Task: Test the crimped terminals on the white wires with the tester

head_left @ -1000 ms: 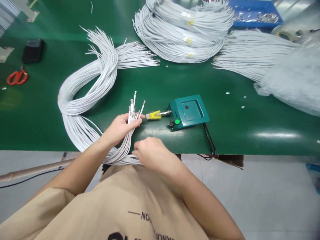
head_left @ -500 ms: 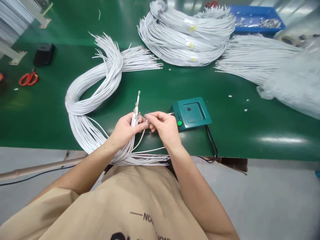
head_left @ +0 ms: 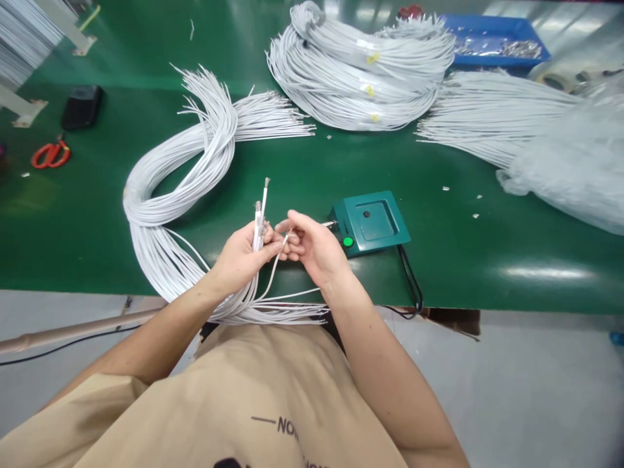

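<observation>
My left hand (head_left: 244, 255) is closed around several white cables (head_left: 257, 235), whose stripped metallic ends stick up above the fingers. One thin cable (head_left: 277, 263) splits off to the right, its bare tip between my two hands and pinched near the left thumb. My right hand (head_left: 316, 250) is beside that tip with thumb and fingers apart; whether its fingers touch the tip I cannot tell. Just beyond the right hand stands a small teal device (head_left: 373, 221) with a lit green button and a metal tip pointing at the hand.
A looped white cable bundle (head_left: 146, 208) lies on the green table (head_left: 453, 260) at left. Behind are coiled cables (head_left: 351, 84), a blue tray (head_left: 492, 39) of small metal parts, and plastic wrap (head_left: 570, 162). Orange-handled scissors (head_left: 51, 155) and a black box (head_left: 82, 107) lie far left.
My right hand's fingers have spread from a pinch at the thin cable's tip. In my left hand, the cable ends have fanned apart slightly.
</observation>
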